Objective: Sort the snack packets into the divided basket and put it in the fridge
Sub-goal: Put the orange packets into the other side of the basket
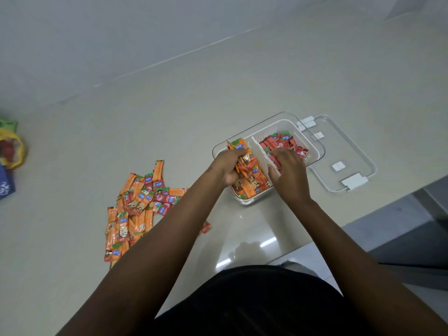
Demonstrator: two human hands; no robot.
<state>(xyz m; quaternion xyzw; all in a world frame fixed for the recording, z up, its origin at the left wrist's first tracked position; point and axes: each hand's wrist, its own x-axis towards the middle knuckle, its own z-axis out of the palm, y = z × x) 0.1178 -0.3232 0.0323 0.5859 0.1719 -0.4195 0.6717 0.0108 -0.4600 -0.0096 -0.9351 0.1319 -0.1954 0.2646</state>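
Observation:
A clear divided basket [271, 122] with a white perforated insert stands on the beige counter. Its left compartment holds orange packets [251, 184], its right compartment red packets [278, 141]. My left hand [226, 166] is shut on a bunch of orange packets [240, 147] over the left compartment. Over the white divider, my right hand [289, 170] rests with fingers down among the red packets; whether it grips any is hidden. A loose pile of orange and red packets [138, 204] lies on the counter to the left.
The basket's clear lid [351, 151] with white clips lies flat just right of the basket, near the counter's right edge. A yellow and green bag [11, 146] and something blue sit at the far left edge. A wall runs behind the counter.

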